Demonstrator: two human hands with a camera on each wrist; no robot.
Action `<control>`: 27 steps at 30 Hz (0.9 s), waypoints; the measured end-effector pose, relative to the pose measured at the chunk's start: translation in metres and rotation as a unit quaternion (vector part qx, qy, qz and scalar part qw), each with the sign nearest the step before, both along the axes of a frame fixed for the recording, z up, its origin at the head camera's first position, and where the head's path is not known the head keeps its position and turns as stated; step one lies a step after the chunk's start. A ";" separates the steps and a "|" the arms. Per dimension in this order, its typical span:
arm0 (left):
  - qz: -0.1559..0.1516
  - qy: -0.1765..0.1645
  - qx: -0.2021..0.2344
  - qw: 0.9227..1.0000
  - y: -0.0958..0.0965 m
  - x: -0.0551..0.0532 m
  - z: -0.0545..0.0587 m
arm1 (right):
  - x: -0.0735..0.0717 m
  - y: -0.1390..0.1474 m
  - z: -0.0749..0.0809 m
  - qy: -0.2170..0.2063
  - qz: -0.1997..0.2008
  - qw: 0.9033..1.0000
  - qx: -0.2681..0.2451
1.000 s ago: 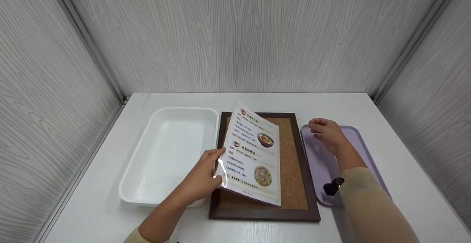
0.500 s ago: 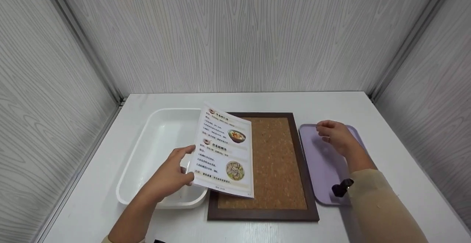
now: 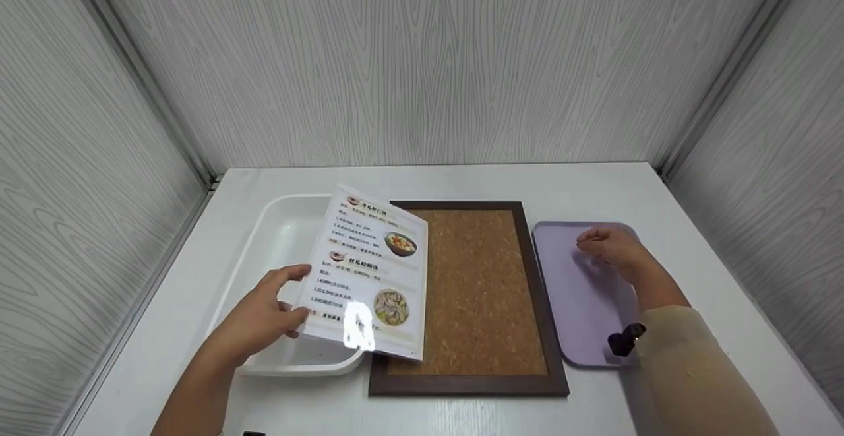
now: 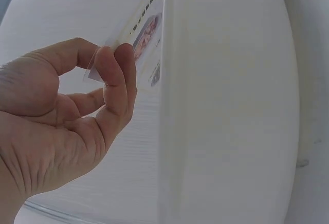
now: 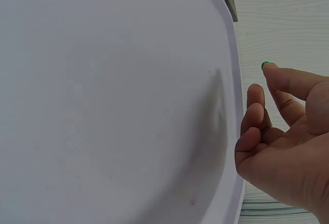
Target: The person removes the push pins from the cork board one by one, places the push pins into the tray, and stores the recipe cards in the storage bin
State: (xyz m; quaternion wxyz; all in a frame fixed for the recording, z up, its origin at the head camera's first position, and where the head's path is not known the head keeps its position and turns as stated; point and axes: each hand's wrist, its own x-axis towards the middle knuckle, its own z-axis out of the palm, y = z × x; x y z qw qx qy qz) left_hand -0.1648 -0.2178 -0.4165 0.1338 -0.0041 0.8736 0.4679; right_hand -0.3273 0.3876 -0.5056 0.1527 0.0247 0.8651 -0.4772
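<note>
A laminated recipe sheet [image 3: 369,278], printed with text and two pictures of food bowls, is pinched at its left edge by my left hand [image 3: 260,314]. It hangs tilted over the white basin's right side and overlaps the cork board [image 3: 488,291]. In the left wrist view, thumb and fingers meet on the sheet's clear corner [image 4: 94,71]. My right hand [image 3: 613,248] is above the purple tray [image 3: 567,297]. Between its thumb and index fingertips a small green thing [image 5: 266,64] shows, mostly hidden by the fingers.
The white basin [image 3: 290,231] stands on the left of the white table [image 3: 455,182]. The board's dark brown frame [image 3: 468,385] lies between basin and tray. Wood-grain panels [image 3: 422,66] enclose the back and both sides.
My left hand has carried the sheet leftward off much of the cork board, toward the basin. My right hand has shifted slightly right over the tray.
</note>
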 end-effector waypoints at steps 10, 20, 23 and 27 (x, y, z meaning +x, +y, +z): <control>0.001 -0.005 0.003 1.000 -0.048 0.007 -0.002 | 0.004 0.007 -0.004 -0.022 -0.015 0.998 0.048; 0.013 -0.012 -0.015 1.000 -0.086 0.013 -0.009 | 0.006 0.006 -0.007 -0.026 -0.025 0.997 0.062; 0.011 -0.016 -0.016 1.000 -0.095 0.015 -0.011 | 0.005 0.008 -0.009 -0.018 -0.017 0.997 0.076; 0.011 -0.020 -0.021 1.000 -0.104 0.016 -0.014 | 0.003 0.009 -0.011 -0.004 -0.011 0.996 0.086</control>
